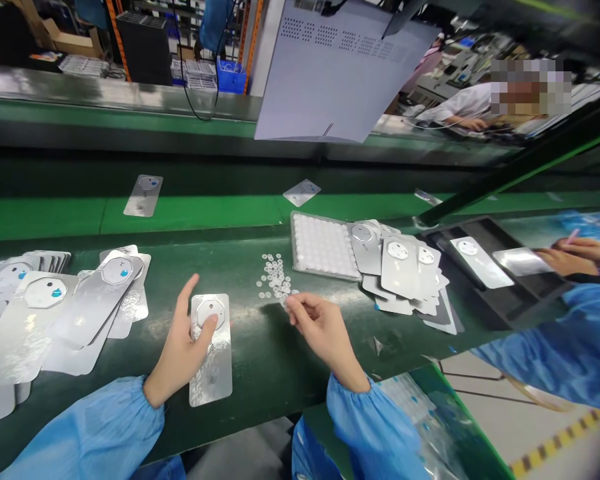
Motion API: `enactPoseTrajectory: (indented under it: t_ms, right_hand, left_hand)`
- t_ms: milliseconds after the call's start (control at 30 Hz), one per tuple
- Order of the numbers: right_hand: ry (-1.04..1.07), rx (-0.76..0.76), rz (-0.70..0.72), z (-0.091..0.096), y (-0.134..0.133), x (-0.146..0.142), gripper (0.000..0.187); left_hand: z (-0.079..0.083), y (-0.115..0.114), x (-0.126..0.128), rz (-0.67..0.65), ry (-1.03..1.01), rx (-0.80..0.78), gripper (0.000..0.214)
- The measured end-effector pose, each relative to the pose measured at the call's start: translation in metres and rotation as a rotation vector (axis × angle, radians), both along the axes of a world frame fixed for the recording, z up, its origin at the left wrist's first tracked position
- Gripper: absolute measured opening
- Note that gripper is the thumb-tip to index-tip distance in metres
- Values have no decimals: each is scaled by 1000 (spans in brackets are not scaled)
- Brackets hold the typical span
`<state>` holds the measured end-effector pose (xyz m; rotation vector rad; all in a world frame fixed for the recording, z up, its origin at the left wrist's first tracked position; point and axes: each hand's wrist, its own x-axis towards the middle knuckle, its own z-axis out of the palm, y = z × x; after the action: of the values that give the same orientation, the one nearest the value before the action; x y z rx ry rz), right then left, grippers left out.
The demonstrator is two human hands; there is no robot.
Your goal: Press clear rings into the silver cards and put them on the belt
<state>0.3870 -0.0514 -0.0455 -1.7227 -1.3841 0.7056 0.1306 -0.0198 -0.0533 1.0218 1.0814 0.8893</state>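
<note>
My left hand (183,347) holds a flat silver plate (211,373) with rounded corners, thumb on its top face and index finger stretched out past its upper left side. A bit of fingertip shows at the plate's right edge. The plate carries a white octagonal part with small dark holes near its upper end. My right hand (323,327) has thumb and index finger pinched together at the near edge of a loose pile of small clear discs (276,275). What sits between those fingertips is mostly hidden, seemingly one disc.
Stacks of similar plates lie left (50,320) and right (405,267). A clear tray of white round pieces (325,247) stands behind the discs. Single plates rest on the green conveyor (205,217). At right, a co-worker's hands (585,253) are beside a black divided tray (535,293).
</note>
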Motion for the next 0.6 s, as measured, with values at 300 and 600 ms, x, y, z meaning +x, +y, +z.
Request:
enactPoseTrajectory:
  t_ms: [300, 600]
  right_hand:
    - [370, -177, 249, 9, -2, -65, 51]
    - [310, -203, 284, 10, -4, -63, 42]
  left_hand:
    - [1, -3, 5, -138, 198, 306, 31]
    - [-1, -2, 3, -181, 129, 325, 16]
